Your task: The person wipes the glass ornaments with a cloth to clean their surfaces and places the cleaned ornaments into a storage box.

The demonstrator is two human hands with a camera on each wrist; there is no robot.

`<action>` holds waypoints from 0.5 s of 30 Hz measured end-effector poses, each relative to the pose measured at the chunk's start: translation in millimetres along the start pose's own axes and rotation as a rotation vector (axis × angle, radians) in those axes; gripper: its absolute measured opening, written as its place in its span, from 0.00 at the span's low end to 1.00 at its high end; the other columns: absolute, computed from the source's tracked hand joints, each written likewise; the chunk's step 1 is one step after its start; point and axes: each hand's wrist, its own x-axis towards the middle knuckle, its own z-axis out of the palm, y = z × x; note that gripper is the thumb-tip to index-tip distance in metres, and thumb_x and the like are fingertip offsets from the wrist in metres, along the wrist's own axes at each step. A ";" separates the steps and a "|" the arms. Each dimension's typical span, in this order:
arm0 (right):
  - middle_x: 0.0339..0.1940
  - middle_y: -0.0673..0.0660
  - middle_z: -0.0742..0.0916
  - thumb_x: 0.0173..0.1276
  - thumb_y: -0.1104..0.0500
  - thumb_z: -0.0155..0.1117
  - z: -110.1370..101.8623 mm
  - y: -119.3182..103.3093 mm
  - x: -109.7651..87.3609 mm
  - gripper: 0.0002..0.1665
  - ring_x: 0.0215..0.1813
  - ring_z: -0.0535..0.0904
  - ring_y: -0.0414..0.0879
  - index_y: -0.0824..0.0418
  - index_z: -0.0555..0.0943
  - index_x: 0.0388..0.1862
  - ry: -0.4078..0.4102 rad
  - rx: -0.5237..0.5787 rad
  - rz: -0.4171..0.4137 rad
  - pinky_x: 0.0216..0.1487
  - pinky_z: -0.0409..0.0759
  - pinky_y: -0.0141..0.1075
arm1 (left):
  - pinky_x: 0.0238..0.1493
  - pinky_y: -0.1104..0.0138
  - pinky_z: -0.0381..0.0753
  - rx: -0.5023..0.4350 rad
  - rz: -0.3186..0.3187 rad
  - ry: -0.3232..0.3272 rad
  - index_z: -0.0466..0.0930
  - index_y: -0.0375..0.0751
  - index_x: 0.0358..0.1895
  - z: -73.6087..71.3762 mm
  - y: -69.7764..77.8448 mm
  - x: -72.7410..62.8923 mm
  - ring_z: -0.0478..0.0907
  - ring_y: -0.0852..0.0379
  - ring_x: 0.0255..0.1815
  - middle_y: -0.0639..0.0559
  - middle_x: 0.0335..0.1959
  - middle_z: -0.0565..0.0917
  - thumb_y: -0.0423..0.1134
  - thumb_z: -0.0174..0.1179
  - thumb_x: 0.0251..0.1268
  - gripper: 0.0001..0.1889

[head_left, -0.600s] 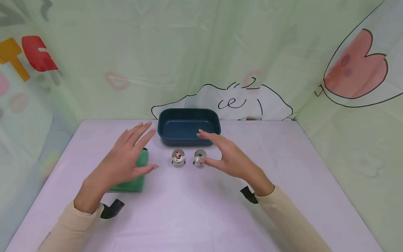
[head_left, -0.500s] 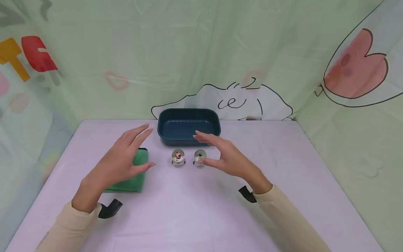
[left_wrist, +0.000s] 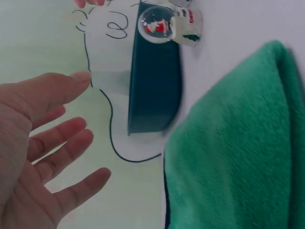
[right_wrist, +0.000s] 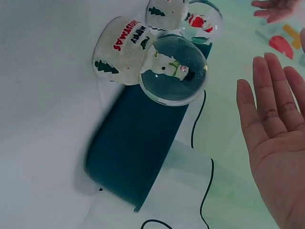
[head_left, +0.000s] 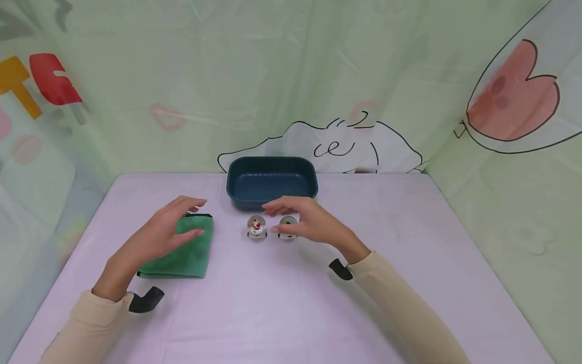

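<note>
Two small snow globes stand side by side on the table. The left globe (head_left: 256,228) has a red-and-white figure inside; the right globe (right_wrist: 174,71) holds a snowman, and its white base carries red and black lettering. My right hand (head_left: 309,218) hovers with relaxed fingers over the right globe, partly covering it in the head view. Above a folded green cloth (head_left: 186,253) hangs my left hand (head_left: 156,232), fingers loosely extended and holding nothing. In the left wrist view the fuzzy cloth (left_wrist: 233,143) fills the right side, apart from the left hand.
A dark blue rectangular bin (head_left: 273,203) stands behind the globes, near the table's back edge. The table (head_left: 254,313) has a pale lilac cover. Patterned green sheeting (head_left: 254,76) encloses the back and sides.
My left hand has drawn back left and lowered, uncovering more of the green cloth. The right hand has shifted left over the right globe, its fingers a little more bent.
</note>
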 end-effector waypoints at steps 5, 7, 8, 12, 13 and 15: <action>0.59 0.59 0.86 0.63 0.64 0.76 3.7 6.7 11.3 0.31 0.57 0.84 0.45 0.61 0.79 0.66 -0.035 0.009 -0.018 0.62 0.80 0.49 | 0.56 0.49 0.81 -0.053 -0.064 -0.107 0.72 0.38 0.68 2.7 -11.7 -5.3 0.79 0.44 0.59 0.45 0.62 0.77 0.34 0.75 0.59 0.34; 0.60 0.60 0.86 0.63 0.65 0.76 4.2 9.4 15.4 0.31 0.58 0.84 0.49 0.61 0.79 0.66 -0.045 0.008 -0.022 0.63 0.80 0.49 | 0.58 0.47 0.79 -0.074 -0.098 -0.153 0.71 0.40 0.70 3.6 -16.1 -7.7 0.77 0.43 0.61 0.44 0.64 0.76 0.36 0.75 0.59 0.35; 0.60 0.60 0.86 0.62 0.66 0.76 4.3 10.9 17.3 0.32 0.58 0.83 0.50 0.62 0.79 0.66 -0.050 0.005 -0.022 0.63 0.80 0.49 | 0.60 0.47 0.78 -0.081 -0.115 -0.174 0.70 0.41 0.71 4.2 -18.6 -8.7 0.77 0.44 0.62 0.44 0.65 0.76 0.37 0.75 0.59 0.36; 0.60 0.59 0.86 0.61 0.66 0.77 4.5 15.5 24.2 0.33 0.60 0.82 0.51 0.61 0.79 0.66 -0.080 -0.013 0.003 0.65 0.79 0.46 | 0.62 0.45 0.76 -0.071 -0.173 -0.230 0.69 0.42 0.72 5.8 -26.6 -12.7 0.75 0.44 0.63 0.43 0.64 0.76 0.41 0.75 0.59 0.38; 0.60 0.59 0.86 0.61 0.65 0.77 4.5 16.5 25.7 0.33 0.60 0.82 0.50 0.61 0.79 0.66 -0.089 -0.019 0.014 0.65 0.78 0.45 | 0.62 0.45 0.76 -0.061 -0.182 -0.239 0.69 0.42 0.73 6.2 -28.4 -13.7 0.74 0.44 0.63 0.43 0.64 0.76 0.42 0.75 0.59 0.38; 0.60 0.57 0.86 0.60 0.64 0.78 4.6 17.9 28.7 0.34 0.61 0.82 0.47 0.59 0.79 0.66 -0.109 -0.035 0.036 0.66 0.78 0.44 | 0.63 0.43 0.74 -0.045 -0.197 -0.256 0.69 0.41 0.72 6.8 -31.0 -15.4 0.73 0.42 0.64 0.41 0.65 0.75 0.43 0.75 0.59 0.38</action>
